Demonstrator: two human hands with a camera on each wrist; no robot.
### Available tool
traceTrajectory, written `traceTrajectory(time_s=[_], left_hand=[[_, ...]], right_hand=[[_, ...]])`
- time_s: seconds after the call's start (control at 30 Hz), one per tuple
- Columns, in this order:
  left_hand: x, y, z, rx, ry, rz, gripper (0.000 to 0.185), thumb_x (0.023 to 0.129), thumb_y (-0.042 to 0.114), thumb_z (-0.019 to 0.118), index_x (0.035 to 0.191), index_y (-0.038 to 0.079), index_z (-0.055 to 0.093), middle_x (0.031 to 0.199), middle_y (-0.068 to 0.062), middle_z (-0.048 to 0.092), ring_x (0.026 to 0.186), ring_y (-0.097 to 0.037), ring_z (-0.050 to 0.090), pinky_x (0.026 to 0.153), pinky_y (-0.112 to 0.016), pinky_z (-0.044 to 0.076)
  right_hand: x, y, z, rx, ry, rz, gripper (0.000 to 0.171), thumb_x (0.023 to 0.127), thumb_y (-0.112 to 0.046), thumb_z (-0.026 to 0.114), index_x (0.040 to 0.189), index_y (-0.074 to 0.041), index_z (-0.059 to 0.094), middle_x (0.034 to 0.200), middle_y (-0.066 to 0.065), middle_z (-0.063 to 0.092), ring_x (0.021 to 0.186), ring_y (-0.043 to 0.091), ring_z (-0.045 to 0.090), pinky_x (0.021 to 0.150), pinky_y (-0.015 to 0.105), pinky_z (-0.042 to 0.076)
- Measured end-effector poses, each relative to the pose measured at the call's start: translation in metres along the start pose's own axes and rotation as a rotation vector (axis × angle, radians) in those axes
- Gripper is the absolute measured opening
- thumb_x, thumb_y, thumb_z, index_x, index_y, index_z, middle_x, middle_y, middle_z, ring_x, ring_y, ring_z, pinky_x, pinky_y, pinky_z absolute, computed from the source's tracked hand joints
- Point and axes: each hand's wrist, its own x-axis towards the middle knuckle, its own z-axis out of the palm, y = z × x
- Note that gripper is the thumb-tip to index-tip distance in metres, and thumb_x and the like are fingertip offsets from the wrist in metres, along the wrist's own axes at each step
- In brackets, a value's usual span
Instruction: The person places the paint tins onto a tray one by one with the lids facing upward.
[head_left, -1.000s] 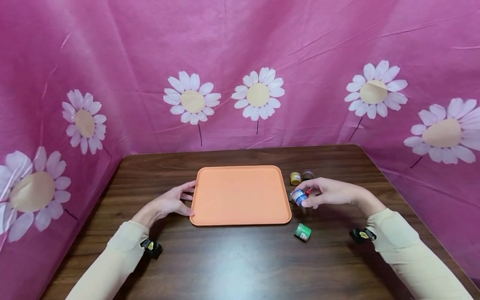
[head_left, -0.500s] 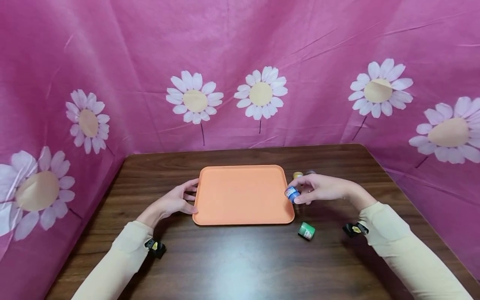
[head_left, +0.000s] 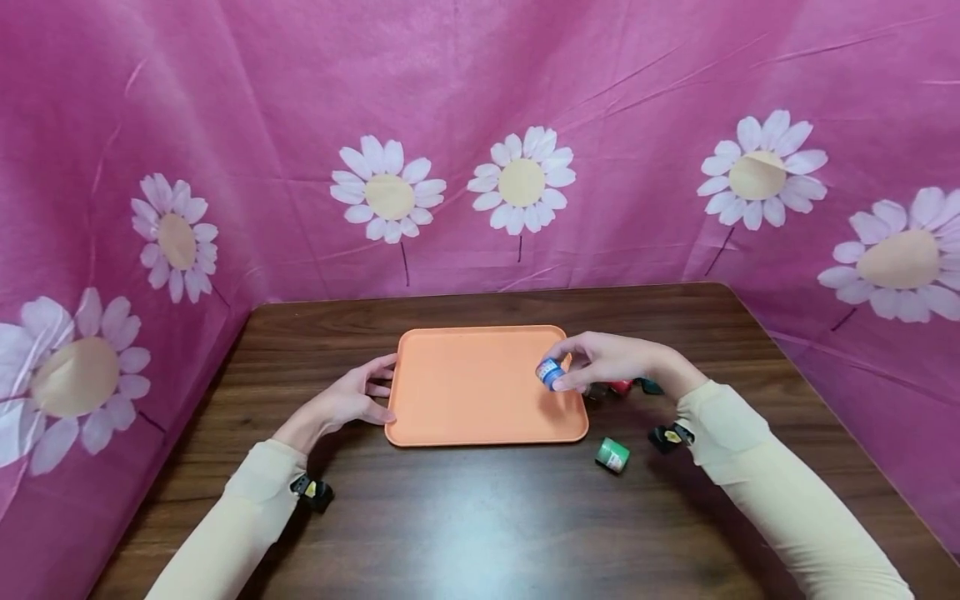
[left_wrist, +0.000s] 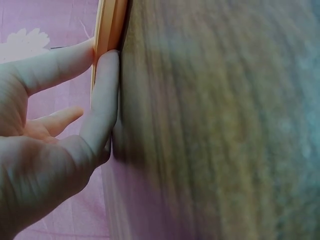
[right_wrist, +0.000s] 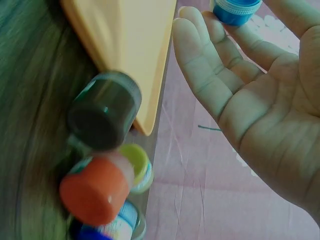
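Observation:
An orange tray (head_left: 465, 400) lies flat on the dark wooden table (head_left: 465, 517). My right hand (head_left: 561, 377) pinches a small blue-lidded jar (head_left: 549, 372) just above the tray's right side; the right wrist view shows that jar (right_wrist: 235, 10) at my fingertips (right_wrist: 187, 30). My left hand (head_left: 378, 393) rests with straight fingers against the tray's left edge. In the left wrist view its fingers (left_wrist: 102, 90) lie along the tray rim (left_wrist: 109, 25).
A green jar (head_left: 612, 455) lies on its side near the tray's front right corner. Behind my right hand stand a red-lidded jar (head_left: 619, 386) and others, seen close as dark (right_wrist: 105, 110), red (right_wrist: 95, 190) and yellow-green (right_wrist: 137, 162) lids. Pink flowered cloth (head_left: 480, 125) walls the table.
My right hand has carried the blue jar leftward from the cluster of jars to above the tray's right side. The left hand has stayed at the tray's edge.

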Motion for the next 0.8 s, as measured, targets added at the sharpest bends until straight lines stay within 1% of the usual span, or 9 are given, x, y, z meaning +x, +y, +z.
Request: traceTrajectory(time_s=[0.13, 0.27, 0.4, 0.53, 0.63, 0.8], left_hand=[[-0.001, 0.0, -0.001, -0.001, -0.003, -0.001, 0.108, 0.074, -0.024, 0.071, 0.162, 0.005, 0.016, 0.152, -0.028, 0.026, 0.127, -0.042, 0.043, 0.082, -0.047, 0.06], [0.0, -0.001, 0.0, -0.005, -0.014, 0.002, 0.108, 0.074, -0.024, 0.071, 0.162, 0.004, 0.015, 0.152, -0.028, 0.025, 0.125, -0.041, 0.043, 0.083, -0.046, 0.06], [0.001, -0.002, 0.001, -0.008, -0.024, 0.0, 0.108, 0.075, -0.022, 0.072, 0.162, 0.003, 0.014, 0.153, -0.028, 0.024, 0.124, -0.039, 0.043, 0.084, -0.045, 0.06], [0.001, -0.003, 0.001, -0.003, -0.015, -0.009, 0.107, 0.075, -0.021, 0.073, 0.162, 0.004, 0.015, 0.153, -0.027, 0.025, 0.124, -0.038, 0.042, 0.083, -0.044, 0.06], [0.001, -0.004, 0.001, -0.001, -0.013, -0.006, 0.107, 0.075, -0.022, 0.073, 0.162, 0.003, 0.015, 0.153, -0.028, 0.025, 0.124, -0.038, 0.042, 0.084, -0.044, 0.06], [0.0, -0.002, 0.0, 0.01, -0.014, 0.005, 0.107, 0.076, -0.022, 0.072, 0.161, 0.002, 0.013, 0.151, -0.03, 0.024, 0.123, -0.039, 0.044, 0.084, -0.044, 0.06]], right_hand=[[0.009, -0.004, 0.001, 0.002, 0.009, 0.001, 0.05, 0.094, -0.03, 0.075, 0.134, -0.004, 0.06, 0.103, 0.022, 0.07, 0.09, 0.045, 0.064, 0.077, 0.049, 0.058], [0.015, -0.005, 0.003, -0.017, 0.007, -0.014, 0.049, 0.094, -0.03, 0.075, 0.133, -0.004, 0.061, 0.103, 0.019, 0.071, 0.09, 0.043, 0.065, 0.077, 0.05, 0.057], [0.023, -0.004, 0.004, -0.019, -0.002, -0.027, 0.046, 0.094, -0.03, 0.075, 0.132, -0.008, 0.063, 0.105, 0.012, 0.071, 0.092, 0.039, 0.065, 0.079, 0.049, 0.057], [0.035, -0.004, 0.008, 0.008, -0.007, -0.045, 0.042, 0.094, -0.03, 0.075, 0.13, -0.013, 0.064, 0.107, 0.006, 0.07, 0.094, 0.039, 0.065, 0.081, 0.053, 0.057], [0.044, -0.007, 0.011, 0.059, -0.015, -0.073, 0.04, 0.094, -0.027, 0.075, 0.129, -0.011, 0.064, 0.112, 0.008, 0.068, 0.097, 0.043, 0.064, 0.082, 0.057, 0.056], [0.057, -0.014, 0.018, 0.097, -0.02, -0.088, 0.039, 0.094, -0.026, 0.076, 0.129, -0.012, 0.065, 0.116, 0.008, 0.067, 0.1, 0.044, 0.063, 0.083, 0.057, 0.056]])
